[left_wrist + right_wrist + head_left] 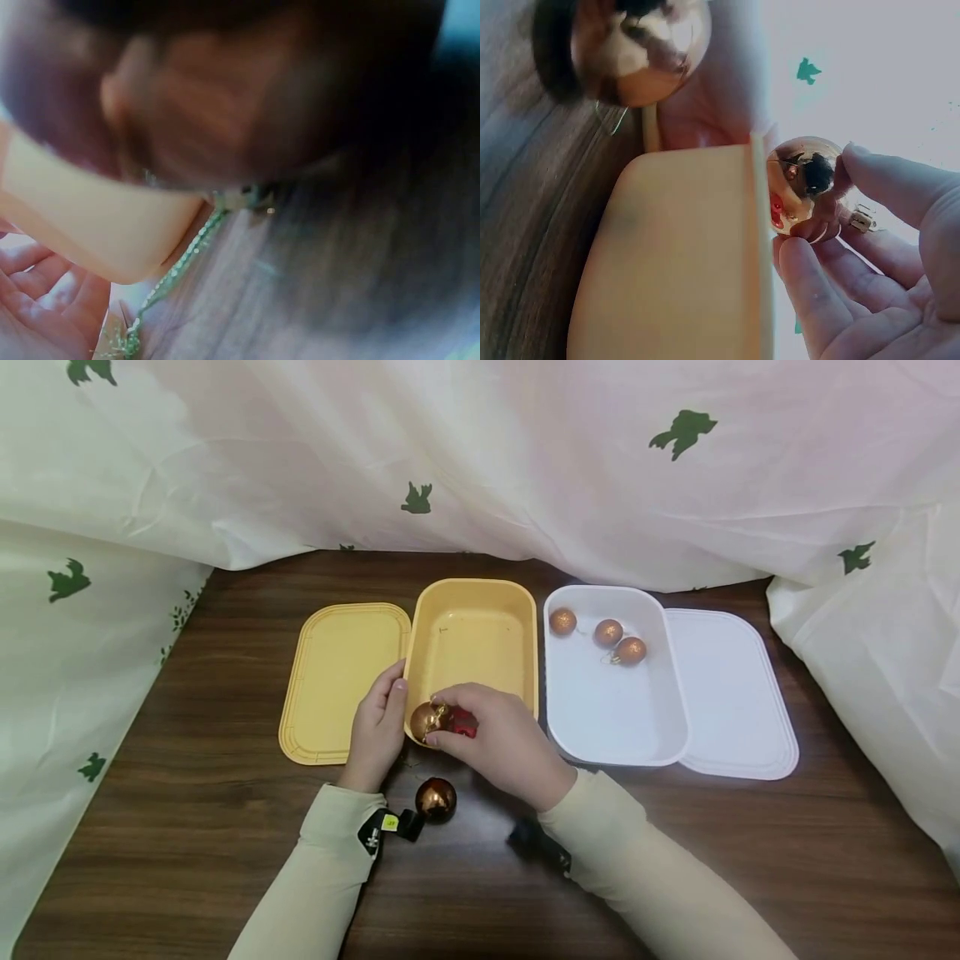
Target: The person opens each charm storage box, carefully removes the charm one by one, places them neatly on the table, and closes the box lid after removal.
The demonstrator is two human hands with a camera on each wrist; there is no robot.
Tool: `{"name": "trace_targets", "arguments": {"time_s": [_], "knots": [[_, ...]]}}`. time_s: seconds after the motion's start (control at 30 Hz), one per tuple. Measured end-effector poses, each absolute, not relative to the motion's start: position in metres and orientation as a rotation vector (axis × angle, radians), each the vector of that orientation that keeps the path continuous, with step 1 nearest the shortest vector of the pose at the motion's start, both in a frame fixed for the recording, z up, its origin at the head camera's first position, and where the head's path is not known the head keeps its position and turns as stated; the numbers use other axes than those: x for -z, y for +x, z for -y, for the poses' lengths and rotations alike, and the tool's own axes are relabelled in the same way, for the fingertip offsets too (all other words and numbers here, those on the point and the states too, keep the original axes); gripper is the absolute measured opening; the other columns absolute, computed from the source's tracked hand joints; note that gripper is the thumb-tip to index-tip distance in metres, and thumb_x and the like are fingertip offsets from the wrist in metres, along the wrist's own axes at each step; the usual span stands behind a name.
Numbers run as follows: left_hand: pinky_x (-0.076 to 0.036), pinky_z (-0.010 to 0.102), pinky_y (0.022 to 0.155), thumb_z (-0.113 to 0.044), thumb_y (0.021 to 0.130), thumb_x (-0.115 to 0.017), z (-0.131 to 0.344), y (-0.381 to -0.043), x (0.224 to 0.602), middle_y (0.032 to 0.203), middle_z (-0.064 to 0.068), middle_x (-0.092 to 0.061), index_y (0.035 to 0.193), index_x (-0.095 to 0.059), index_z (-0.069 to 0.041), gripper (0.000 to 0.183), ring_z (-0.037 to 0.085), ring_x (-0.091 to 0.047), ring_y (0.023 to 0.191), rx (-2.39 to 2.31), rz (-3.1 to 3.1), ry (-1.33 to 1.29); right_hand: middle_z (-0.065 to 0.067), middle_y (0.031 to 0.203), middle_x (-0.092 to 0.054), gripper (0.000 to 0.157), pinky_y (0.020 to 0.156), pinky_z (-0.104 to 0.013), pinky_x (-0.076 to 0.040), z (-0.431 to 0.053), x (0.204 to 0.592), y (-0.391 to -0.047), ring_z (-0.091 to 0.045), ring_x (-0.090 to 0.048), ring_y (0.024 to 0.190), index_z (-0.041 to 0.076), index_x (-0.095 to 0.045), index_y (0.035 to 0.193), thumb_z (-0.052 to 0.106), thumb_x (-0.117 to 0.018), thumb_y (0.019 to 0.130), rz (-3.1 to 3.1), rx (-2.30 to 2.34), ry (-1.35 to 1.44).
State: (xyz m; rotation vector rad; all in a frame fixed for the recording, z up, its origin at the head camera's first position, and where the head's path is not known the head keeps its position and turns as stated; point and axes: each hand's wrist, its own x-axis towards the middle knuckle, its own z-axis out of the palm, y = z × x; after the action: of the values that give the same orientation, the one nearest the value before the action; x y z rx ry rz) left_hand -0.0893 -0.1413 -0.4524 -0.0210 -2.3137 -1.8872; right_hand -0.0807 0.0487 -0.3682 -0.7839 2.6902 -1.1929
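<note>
My right hand [504, 739] pinches a shiny copper-gold Christmas ball [427, 720] at the near left corner of the yellow box [472, 589]. In the right wrist view, thumb and fingertips hold this ball [804, 187] just beside the box rim [759, 247]. Something red [463, 723] shows in the box, partly behind my right hand. My left hand [378, 727] rests along the box's left outer side, fingers extended. Another shiny copper ball [436, 800] lies on the table before the box; it looms large and blurred in the left wrist view.
Right of the yellow box stands a white box [615, 718] with three glittery copper balls [608, 632] inside. A yellow lid [348, 685] lies at the left, a white lid [731, 693] at the right. White cloth [480, 460] with green birds hangs behind the wooden table [187, 760].
</note>
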Motion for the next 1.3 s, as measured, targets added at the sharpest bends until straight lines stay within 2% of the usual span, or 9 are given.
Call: {"name": "trace_targets", "arguments": {"time_s": [0.13, 0.3, 0.53, 0.83, 1.07, 1.3], "knots": [[-0.038, 0.043, 0.113, -0.024, 0.11, -0.041, 0.141, -0.089, 0.452, 0.147, 0.013, -0.052, 0.145, -0.05, -0.003, 0.043, 0.023, -0.046, 0.137, 1.879, 2.32, -0.019, 0.004, 0.109, -0.071, 0.034, 0.084, -0.032, -0.057, -0.053, 0.367, -0.073, -0.01, -0.065, 0.095, 0.013, -0.072, 0.116, 0.022, -0.083, 0.085, -2.677, 1.291, -0.829], [-0.039, 0.042, 0.112, -0.026, 0.11, -0.042, 0.141, -0.089, 0.452, 0.147, 0.012, -0.052, 0.146, -0.049, -0.003, 0.043, 0.023, -0.047, 0.136, 1.886, 2.32, -0.017, 0.003, 0.112, -0.072, 0.036, 0.087, -0.028, -0.056, -0.059, 0.368, -0.063, -0.01, -0.065, 0.101, 0.011, -0.073, 0.115, 0.021, -0.085, 0.083, -2.687, 1.365, -0.868], [-0.042, 0.042, 0.109, -0.025, 0.11, -0.042, 0.142, -0.089, 0.453, 0.146, 0.013, -0.053, 0.145, -0.05, -0.002, 0.043, 0.025, -0.052, 0.132, 1.911, 2.301, -0.021, 0.002, 0.117, -0.07, 0.035, 0.085, -0.024, -0.056, -0.066, 0.373, -0.048, -0.009, -0.065, 0.101, 0.01, -0.072, 0.115, 0.016, -0.085, 0.083, -2.618, 1.479, -0.901], [-0.044, 0.042, 0.108, -0.024, 0.109, -0.042, 0.14, -0.089, 0.452, 0.146, 0.014, -0.053, 0.145, -0.05, -0.002, 0.043, 0.026, -0.053, 0.131, 1.926, 2.285, -0.018, 0.0, 0.121, -0.069, 0.039, 0.095, -0.028, -0.054, -0.078, 0.381, -0.033, -0.011, -0.063, 0.114, 0.01, -0.072, 0.116, 0.018, -0.086, 0.08, -2.627, 1.456, -0.96], [-0.043, 0.041, 0.108, -0.022, 0.11, -0.041, 0.14, -0.09, 0.45, 0.147, 0.015, -0.052, 0.146, -0.048, -0.001, 0.043, 0.027, -0.052, 0.132, 1.926, 2.303, 0.013, 0.001, 0.117, -0.07, 0.037, 0.092, -0.029, -0.055, -0.085, 0.39, -0.026, -0.012, -0.065, 0.108, 0.011, -0.071, 0.112, 0.016, -0.087, 0.079, -2.632, 1.441, -1.016], [-0.044, 0.041, 0.108, -0.021, 0.11, -0.042, 0.14, -0.09, 0.452, 0.147, 0.015, -0.052, 0.146, -0.049, -0.001, 0.042, 0.027, -0.052, 0.131, 1.939, 2.289, 0.003, 0.005, 0.117, -0.07, 0.038, 0.09, -0.031, -0.056, -0.09, 0.401, -0.02, -0.011, -0.065, 0.106, 0.012, -0.072, 0.112, 0.02, -0.088, 0.078, -2.622, 1.424, -0.919]]}}
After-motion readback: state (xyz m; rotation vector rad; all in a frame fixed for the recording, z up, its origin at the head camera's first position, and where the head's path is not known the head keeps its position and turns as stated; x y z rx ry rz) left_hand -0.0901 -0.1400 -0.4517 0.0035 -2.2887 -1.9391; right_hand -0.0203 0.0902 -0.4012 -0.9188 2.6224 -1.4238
